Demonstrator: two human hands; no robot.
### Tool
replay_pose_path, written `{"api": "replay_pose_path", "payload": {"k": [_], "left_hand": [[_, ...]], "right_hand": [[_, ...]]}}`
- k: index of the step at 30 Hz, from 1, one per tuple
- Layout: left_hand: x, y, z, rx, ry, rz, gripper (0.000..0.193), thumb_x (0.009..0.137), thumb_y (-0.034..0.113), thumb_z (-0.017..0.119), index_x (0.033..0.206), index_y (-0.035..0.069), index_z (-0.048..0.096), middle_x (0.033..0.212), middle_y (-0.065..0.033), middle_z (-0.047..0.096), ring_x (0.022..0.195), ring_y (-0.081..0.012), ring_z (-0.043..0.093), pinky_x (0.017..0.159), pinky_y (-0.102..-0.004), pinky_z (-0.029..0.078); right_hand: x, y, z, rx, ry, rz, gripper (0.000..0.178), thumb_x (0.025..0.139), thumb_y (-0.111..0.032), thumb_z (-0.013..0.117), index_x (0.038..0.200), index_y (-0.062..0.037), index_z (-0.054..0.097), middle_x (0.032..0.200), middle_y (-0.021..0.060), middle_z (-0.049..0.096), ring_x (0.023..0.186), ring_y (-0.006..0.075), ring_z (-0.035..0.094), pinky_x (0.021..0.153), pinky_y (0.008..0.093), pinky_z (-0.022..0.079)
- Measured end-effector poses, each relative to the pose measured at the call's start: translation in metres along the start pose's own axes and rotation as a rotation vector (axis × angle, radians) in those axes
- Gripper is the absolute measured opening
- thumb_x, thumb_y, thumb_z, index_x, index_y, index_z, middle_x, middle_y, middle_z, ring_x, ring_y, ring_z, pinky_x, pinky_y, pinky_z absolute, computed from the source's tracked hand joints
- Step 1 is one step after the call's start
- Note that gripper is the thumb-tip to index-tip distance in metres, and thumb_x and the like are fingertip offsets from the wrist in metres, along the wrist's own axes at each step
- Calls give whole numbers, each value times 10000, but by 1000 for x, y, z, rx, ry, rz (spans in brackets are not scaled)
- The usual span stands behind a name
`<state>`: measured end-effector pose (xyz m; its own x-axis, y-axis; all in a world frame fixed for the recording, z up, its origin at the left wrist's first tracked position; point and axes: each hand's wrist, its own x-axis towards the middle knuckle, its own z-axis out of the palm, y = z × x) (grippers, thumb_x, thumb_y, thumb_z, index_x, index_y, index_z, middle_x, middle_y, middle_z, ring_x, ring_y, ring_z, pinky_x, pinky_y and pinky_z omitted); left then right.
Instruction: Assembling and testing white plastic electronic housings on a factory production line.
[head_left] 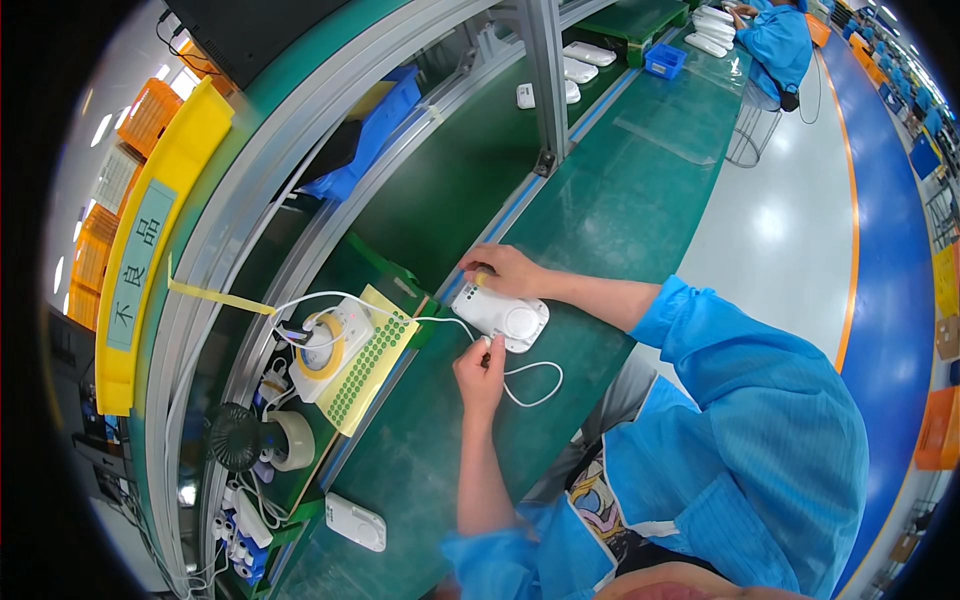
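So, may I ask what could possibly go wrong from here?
1. The white cable passes across the yellow sheet; if the left hand pulls on it, the sheet might shift.
2. A loose loop of cable lies on the green table beside the left hand, so it could perhaps snag.
3. The white device lies under the right hand; a bump could make it slide.

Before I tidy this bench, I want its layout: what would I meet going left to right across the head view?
Yellow bin, tape roll, green-dotted yellow sheet, handled white device, small blue bin, co-worker in blue.
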<state>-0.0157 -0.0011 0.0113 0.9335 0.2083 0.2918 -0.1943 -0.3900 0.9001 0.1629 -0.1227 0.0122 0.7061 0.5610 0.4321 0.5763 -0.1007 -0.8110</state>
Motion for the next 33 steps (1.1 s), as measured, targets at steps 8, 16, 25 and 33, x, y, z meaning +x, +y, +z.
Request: {"api": "replay_pose_path", "payload": {"k": [8,16,25,33], "left_hand": [[-4,-2,-4,0,3,-28,388,971,131,728,707,-6,479,601,-33,420,571,-86,351,509,-299,303],[-4,2,-6,30,7,-49,376,960,116,728,699,-3,486,603,-39,428,558,-86,373,511,-294,314],[0,4,5,74,5,-110,347,954,143,734,706,2,536,602,-74,482,538,-119,441,510,-309,357],[2,11,11,293,45,-39,347,926,148,752,681,18,544,611,-109,533,513,-226,528,499,-352,404]], "right_hand": [[-8,-2,-40,-82,-104,-32,318,925,-237,721,1165,-28,711,1170,159,693,1056,303,700,878,373,566],[-9,55,-210,-215,126,359,202,809,-108,658,935,-49,803,858,103,781,799,183,735,756,340,588],[131,187,-299,-774,290,-30,655,804,-290,764,1398,-91,573,1453,179,560,1331,401,548,1079,477,493],[186,228,-297,-1158,-242,382,683,884,-499,693,1468,-165,573,1484,213,515,1431,474,395,1071,726,380]]}}
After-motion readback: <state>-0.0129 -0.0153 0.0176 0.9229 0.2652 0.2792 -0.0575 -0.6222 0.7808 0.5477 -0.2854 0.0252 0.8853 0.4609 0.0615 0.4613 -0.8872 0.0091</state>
